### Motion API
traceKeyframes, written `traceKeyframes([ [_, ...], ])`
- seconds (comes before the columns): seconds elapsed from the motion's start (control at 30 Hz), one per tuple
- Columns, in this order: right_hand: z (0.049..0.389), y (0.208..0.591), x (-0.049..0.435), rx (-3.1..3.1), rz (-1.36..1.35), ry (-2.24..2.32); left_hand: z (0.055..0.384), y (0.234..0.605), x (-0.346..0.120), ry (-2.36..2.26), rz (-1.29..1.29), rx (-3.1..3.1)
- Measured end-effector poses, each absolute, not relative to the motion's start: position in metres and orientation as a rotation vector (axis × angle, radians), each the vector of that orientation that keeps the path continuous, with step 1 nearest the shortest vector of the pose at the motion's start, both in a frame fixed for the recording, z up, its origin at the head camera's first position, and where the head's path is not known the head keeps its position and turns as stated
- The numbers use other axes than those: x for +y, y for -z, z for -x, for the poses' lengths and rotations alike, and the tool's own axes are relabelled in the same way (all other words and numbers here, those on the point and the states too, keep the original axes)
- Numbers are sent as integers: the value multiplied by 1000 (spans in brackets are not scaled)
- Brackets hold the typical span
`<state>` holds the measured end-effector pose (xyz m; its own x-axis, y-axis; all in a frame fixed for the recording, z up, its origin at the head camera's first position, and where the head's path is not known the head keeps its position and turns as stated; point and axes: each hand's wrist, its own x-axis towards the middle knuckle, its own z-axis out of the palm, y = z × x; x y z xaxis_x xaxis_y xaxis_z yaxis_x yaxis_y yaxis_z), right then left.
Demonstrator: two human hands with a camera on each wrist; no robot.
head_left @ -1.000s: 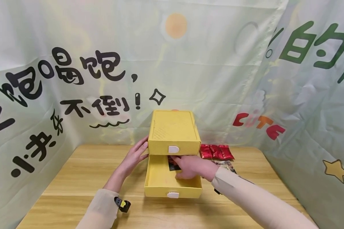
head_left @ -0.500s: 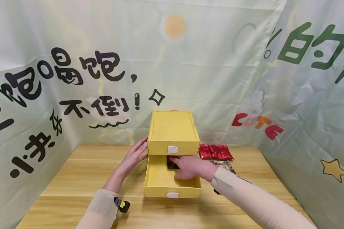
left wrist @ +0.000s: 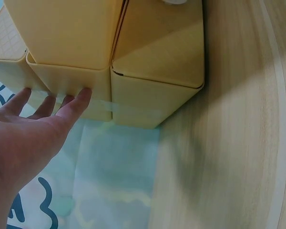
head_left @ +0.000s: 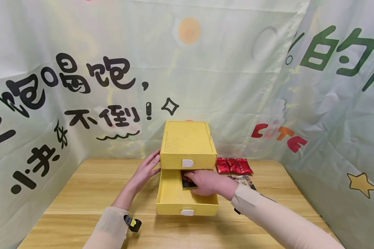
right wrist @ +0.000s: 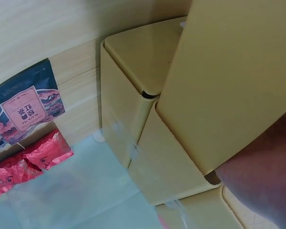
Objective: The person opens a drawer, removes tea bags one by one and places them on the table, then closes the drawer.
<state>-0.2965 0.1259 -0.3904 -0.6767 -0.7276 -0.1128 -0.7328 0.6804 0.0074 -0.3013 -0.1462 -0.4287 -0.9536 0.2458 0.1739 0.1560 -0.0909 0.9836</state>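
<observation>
A yellow two-tier drawer box (head_left: 189, 136) stands on the table, its lower drawer (head_left: 171, 209) pulled out. In the head view my left hand (head_left: 144, 173) rests its fingertips against the box's left side; the left wrist view shows those fingers (left wrist: 78, 107) spread on the yellow wall. My right hand (head_left: 207, 181) reaches into the lower drawer, its fingers over a dark packet (head_left: 188, 184) and the thumb lower, apart from it. Part of the packet is hidden under the hand and upper tier. In the right wrist view only a blurred part of the right hand (right wrist: 262, 176) shows.
Right of the box lie red foil packets (head_left: 234, 166) in a row. Nearer me is a dark printed pouch (head_left: 244, 180), labelled black tea in the right wrist view, partly behind my forearm. A printed curtain (head_left: 143, 69) closes the back and sides of the wooden table (head_left: 90, 193).
The dark packet has come slightly toward me under my right hand's fingers. My left hand and the drawer box have stayed in place.
</observation>
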Motion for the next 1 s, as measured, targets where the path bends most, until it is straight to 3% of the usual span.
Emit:
traceKeyframes([
  [0.33, 292, 392, 128, 2796, 1314, -57, 302, 430, -148, -2215, -453, 2088],
  [0.7, 289, 390, 129, 2769, 1197, 24, 300, 429, -147, -2213, -469, 2080],
  [1.0, 286, 390, 131, 2800, 1250, 91, 301, 430, -148, -2217, -488, 2068],
])
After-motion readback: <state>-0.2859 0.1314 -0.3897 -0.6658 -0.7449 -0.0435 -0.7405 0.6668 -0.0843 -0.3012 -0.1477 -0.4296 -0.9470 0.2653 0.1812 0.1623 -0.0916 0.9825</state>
